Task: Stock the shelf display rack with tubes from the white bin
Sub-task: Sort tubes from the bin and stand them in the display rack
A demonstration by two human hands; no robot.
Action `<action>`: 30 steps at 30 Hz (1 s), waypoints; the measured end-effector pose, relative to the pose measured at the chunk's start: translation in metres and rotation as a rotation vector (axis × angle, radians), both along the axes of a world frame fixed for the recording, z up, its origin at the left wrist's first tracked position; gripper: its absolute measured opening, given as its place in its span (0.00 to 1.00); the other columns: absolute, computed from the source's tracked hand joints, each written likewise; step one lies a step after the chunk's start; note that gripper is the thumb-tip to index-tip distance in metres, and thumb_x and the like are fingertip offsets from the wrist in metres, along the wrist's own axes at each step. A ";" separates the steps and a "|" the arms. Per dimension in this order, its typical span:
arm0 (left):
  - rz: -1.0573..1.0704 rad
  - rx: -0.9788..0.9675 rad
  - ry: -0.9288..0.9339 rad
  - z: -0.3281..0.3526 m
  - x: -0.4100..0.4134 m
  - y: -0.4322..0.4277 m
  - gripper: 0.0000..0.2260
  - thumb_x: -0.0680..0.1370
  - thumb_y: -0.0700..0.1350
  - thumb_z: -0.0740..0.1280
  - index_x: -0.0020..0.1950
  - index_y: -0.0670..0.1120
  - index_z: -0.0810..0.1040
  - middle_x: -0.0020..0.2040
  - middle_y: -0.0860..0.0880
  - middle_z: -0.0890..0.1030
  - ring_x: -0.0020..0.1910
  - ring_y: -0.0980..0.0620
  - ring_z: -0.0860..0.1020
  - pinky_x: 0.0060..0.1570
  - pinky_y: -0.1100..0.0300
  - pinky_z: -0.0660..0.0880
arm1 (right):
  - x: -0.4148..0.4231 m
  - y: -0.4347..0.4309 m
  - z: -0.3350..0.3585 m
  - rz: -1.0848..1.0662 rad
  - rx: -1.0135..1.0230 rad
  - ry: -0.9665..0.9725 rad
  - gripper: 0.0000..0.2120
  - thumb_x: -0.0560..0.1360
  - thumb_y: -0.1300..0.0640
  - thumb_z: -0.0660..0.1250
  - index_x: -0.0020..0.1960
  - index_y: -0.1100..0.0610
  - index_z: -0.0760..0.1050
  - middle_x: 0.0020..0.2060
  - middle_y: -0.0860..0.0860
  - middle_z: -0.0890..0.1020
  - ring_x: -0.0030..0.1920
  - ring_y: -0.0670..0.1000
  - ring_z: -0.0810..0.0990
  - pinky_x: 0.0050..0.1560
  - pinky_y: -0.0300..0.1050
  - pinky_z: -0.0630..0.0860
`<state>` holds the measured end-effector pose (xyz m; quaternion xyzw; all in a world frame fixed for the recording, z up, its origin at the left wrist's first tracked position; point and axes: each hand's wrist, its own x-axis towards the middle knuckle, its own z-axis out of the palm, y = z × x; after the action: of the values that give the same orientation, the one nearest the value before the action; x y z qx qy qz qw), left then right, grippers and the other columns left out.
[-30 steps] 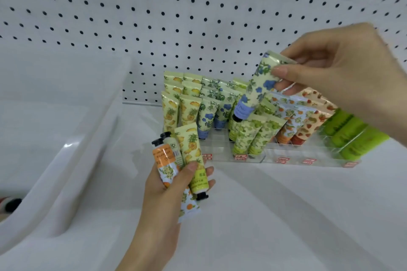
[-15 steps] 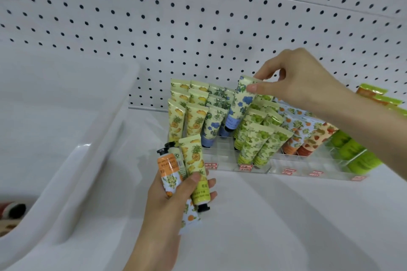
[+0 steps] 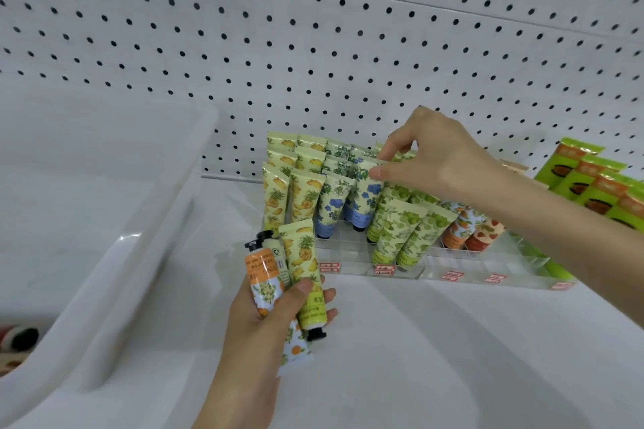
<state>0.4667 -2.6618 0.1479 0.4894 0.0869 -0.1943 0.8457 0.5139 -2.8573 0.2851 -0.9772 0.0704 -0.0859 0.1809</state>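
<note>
The right hand point(image 3: 442, 164) fingers point(image 3: 383, 172) pinch the top of a blue-flower tube point(image 3: 366, 198) in the rack point(image 3: 453, 275); below-left of them, the left hand point(image 3: 258, 324) fingers point(image 3: 296, 292) curl round 3 tubes point(image 3: 303, 265).

White perforated metal pegboard panel point(image 3: 313, 28), rows of round black holes, upright behind the flat white shelf surface point(image 3: 453, 359). Bright green cartons point(image 3: 589, 185), orange bands and dark oval prints, ranked at far right near the panel.
</note>
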 end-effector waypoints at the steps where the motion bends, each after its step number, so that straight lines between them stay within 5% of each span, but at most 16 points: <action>1: -0.018 0.004 0.047 -0.009 0.007 -0.002 0.12 0.76 0.34 0.65 0.58 0.42 0.76 0.41 0.42 0.85 0.37 0.43 0.85 0.30 0.53 0.81 | 0.000 0.001 -0.001 0.001 -0.002 0.008 0.08 0.70 0.51 0.73 0.44 0.56 0.83 0.39 0.48 0.74 0.40 0.44 0.73 0.35 0.30 0.63; 4: -0.049 -0.090 0.192 -0.043 0.023 -0.003 0.17 0.79 0.37 0.61 0.68 0.37 0.69 0.35 0.46 0.85 0.31 0.48 0.84 0.24 0.54 0.78 | 0.002 0.004 -0.005 -0.005 -0.003 0.019 0.08 0.69 0.51 0.74 0.43 0.55 0.83 0.43 0.57 0.78 0.48 0.56 0.77 0.35 0.37 0.67; 14: -0.062 -0.059 0.171 -0.053 0.033 -0.007 0.18 0.76 0.37 0.63 0.66 0.37 0.69 0.37 0.44 0.85 0.33 0.46 0.84 0.27 0.53 0.79 | 0.007 0.002 -0.017 0.055 0.017 0.021 0.07 0.69 0.54 0.75 0.42 0.57 0.83 0.34 0.40 0.70 0.35 0.38 0.69 0.33 0.29 0.63; 22: 0.010 0.021 -0.022 0.004 0.000 0.002 0.14 0.73 0.35 0.67 0.59 0.41 0.75 0.43 0.41 0.85 0.38 0.42 0.85 0.30 0.56 0.80 | 0.009 0.002 -0.023 0.068 0.024 0.019 0.07 0.68 0.54 0.75 0.42 0.57 0.84 0.34 0.41 0.71 0.36 0.39 0.70 0.35 0.32 0.66; 27: -0.008 0.048 0.049 0.002 0.005 -0.002 0.14 0.75 0.35 0.66 0.60 0.41 0.75 0.42 0.42 0.85 0.38 0.44 0.85 0.29 0.56 0.80 | 0.007 0.001 -0.019 0.090 -0.030 0.055 0.07 0.69 0.53 0.74 0.42 0.57 0.83 0.36 0.42 0.70 0.38 0.43 0.73 0.46 0.44 0.74; 30: -0.025 0.059 0.014 0.003 0.003 -0.002 0.13 0.74 0.36 0.67 0.58 0.43 0.76 0.43 0.42 0.85 0.39 0.44 0.85 0.29 0.57 0.80 | 0.008 0.001 -0.018 0.101 -0.078 0.074 0.08 0.69 0.51 0.74 0.43 0.56 0.83 0.38 0.41 0.67 0.43 0.47 0.71 0.45 0.44 0.70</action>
<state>0.4697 -2.6642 0.1507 0.5136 0.0926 -0.2056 0.8279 0.5217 -2.8563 0.2672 -0.9884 0.0243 -0.0430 0.1439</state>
